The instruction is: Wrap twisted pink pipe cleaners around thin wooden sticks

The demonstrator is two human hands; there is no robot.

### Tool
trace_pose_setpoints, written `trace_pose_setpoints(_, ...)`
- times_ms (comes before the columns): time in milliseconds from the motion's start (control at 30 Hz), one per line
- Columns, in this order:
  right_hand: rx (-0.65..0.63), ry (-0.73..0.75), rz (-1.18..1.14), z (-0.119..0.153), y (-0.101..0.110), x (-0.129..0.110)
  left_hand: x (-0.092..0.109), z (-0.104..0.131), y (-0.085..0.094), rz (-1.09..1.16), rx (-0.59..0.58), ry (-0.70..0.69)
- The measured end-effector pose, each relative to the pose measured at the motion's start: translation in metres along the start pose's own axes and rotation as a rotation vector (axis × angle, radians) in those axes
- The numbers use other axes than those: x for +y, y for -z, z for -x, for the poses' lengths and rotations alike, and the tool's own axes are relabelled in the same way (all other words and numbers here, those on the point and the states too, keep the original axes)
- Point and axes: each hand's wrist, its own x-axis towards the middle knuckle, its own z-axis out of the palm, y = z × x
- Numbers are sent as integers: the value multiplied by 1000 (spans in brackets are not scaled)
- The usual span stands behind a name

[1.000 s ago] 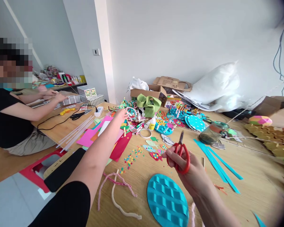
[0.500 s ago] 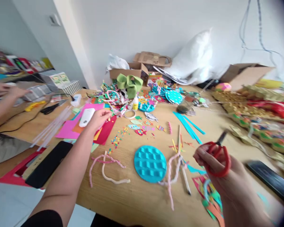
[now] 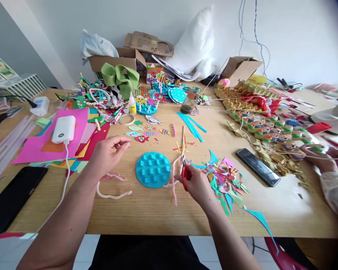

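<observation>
Right hand [image 3: 199, 187] and red scissors [image 3: 186, 174] have shifted inward since the earlier frame, from well apart to near the right edge of the blue oval [image 3: 153, 169]. Left hand [image 3: 108, 154] has moved off the coloured paper [image 3: 45, 140] toward the oval's upper left side. Camera view has turned right; the oval appears farther left.

Status of fingers:
- Right: grasping the scissors by the handles; blades point toward the top of the frame, close to the pink strand [image 3: 174, 187]. Whether the blades touch it cannot be told.
- Left: half curled, thumb near forefinger, no object visible between them; raised in front of the oval's left side.

Position of parts: the oval lies flat at the centre of the frame, raised folds upward, touched by neither hand. Paper fish [image 3: 150, 133] lie above it; paper scraps [image 3: 228, 180] lie to the right.

Resulting condition: both hands are near the oval, one on each side; only the right carries a tool.
</observation>
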Motion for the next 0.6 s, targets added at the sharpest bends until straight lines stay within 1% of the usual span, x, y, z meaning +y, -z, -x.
trace_pose_setpoints(67, -10, 8, 101, -1, -9, -8, 1, 4, -2, 5, 4, -12)
trace_pose_setpoints(133, -14, 8, 144, -3, -16, -11, 2, 8, -1, 13, 4, 2)
trace_pose_setpoints(200, -5, 6, 127, -4, -19, -9, 2, 13, 4, 44, 19, 29)
trace_pose_setpoints(267, 9, -4, 57, -4, -18, -5, 3, 19, 11, 96, 58, 60)
trace_pose_setpoints(333, 27, -19, -67, -4, -13, 1, 6, 26, 17, 151, 113, 89)
trace_pose_setpoints(433, 58, -39, -370, 1, -3, 9, 12, 35, 21, 228, 156, 130)
trace_pose_setpoints(500, 66, -45, -580, 5, 4, 11, 17, 40, 18, 293, 123, 154)
trace_pose_setpoints(600, 47, -51, -760, 12, 15, 7, 25, 46, 4, 413, -9, 180)
